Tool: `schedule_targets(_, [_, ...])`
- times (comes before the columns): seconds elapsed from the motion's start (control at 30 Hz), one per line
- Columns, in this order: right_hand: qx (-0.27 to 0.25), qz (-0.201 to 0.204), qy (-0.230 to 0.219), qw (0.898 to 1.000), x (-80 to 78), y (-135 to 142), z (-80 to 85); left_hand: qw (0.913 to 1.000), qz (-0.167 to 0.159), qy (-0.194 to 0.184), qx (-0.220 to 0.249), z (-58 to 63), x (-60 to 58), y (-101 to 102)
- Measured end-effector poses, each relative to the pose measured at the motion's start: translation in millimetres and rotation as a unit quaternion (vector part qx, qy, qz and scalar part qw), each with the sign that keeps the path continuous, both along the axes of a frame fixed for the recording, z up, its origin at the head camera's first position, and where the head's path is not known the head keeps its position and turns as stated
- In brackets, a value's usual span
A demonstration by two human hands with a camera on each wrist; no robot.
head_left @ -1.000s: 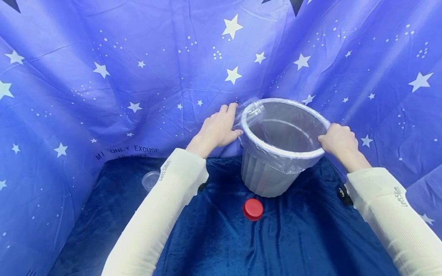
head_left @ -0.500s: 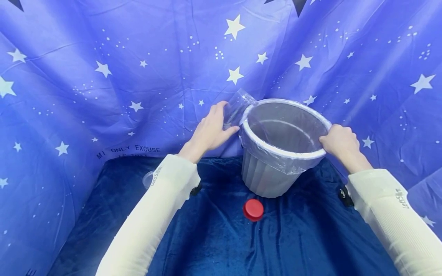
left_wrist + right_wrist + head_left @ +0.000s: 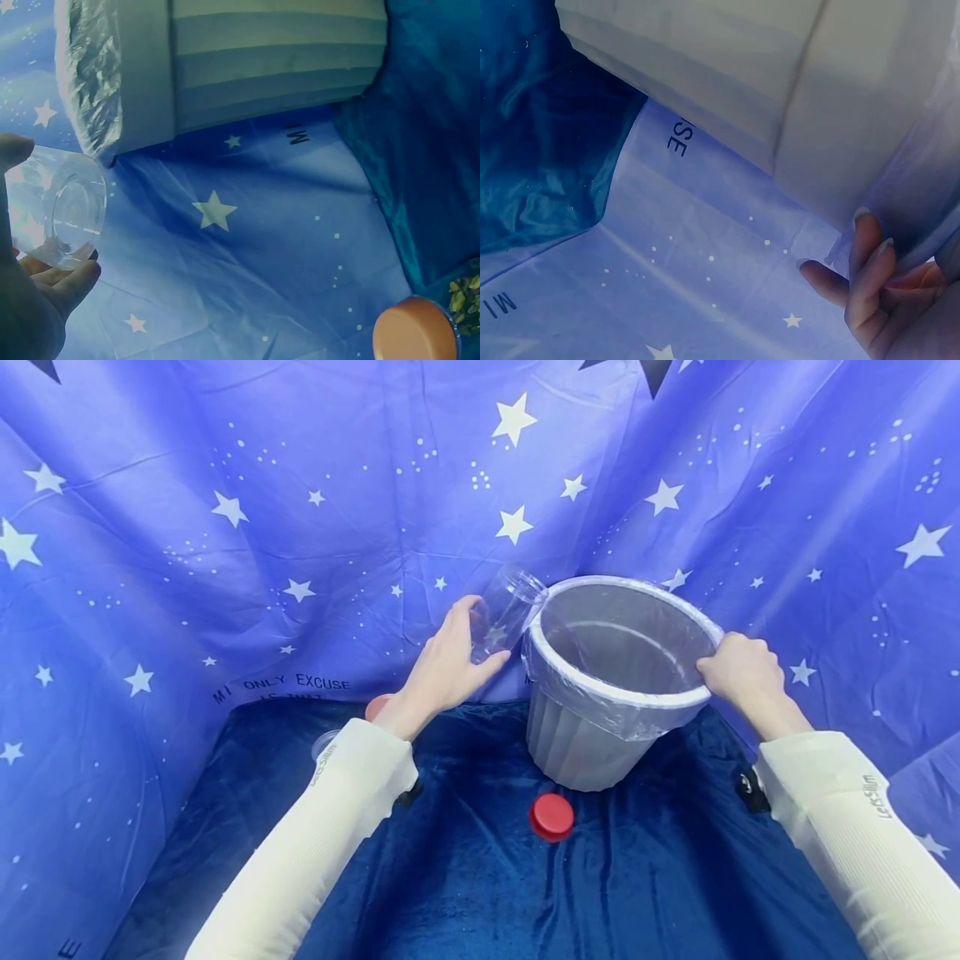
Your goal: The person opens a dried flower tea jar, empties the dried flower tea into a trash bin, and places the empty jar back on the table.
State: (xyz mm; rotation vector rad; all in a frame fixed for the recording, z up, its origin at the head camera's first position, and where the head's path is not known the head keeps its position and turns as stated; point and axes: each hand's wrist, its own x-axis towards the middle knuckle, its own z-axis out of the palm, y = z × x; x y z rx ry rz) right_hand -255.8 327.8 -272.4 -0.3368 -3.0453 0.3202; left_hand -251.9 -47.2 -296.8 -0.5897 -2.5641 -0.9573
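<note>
My left hand holds a clear plastic jar in the head view. The jar leans, its rimmed end toward the left rim of a grey trash bin; I cannot tell whether they touch. Nothing shows inside the jar. In the left wrist view, thumb and fingers lie around the jar. A clear bin liner is folded over the bin's rim. On the right side, my right hand grips that rim and the liner. Its fingers curl under the rim in the right wrist view.
A red lid lies on the dark blue cloth before the bin. Behind my left forearm are a clear round item and a red-topped container, with yellow-green bits at its side. A starry curtain encloses the back.
My left hand has drawn the jar leftward, its rimmed end coming back from over the bin. The red-topped container has come into sight behind my left wrist. My right hand keeps its grip.
</note>
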Motion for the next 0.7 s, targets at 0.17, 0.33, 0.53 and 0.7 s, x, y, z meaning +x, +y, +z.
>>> schedule_targets(0.17, [0.001, 0.001, -0.002, 1.0, 0.1, 0.3, 0.3, 0.9999, -0.002, -0.001, 0.015, -7.2, 4.9, -2.4])
schedule_targets(0.33, [0.0, 0.001, 0.001, 1.0, 0.4, 0.5, -0.2, 0.999, -0.012, -0.02, 0.038, -14.0, 9.2, -4.0])
schedule_targets(0.53, [-0.001, 0.002, 0.001, 1.0, -0.2, -0.5, -0.1, 0.9975, -0.016, -0.028, 0.063, -24.1, 14.6, -10.0])
schedule_targets(0.7, [0.0, -0.001, 0.004, 1.0, 0.5, -0.9, 1.1, 0.9981, -0.015, -0.017, 0.057, -32.8, 16.3, -16.0])
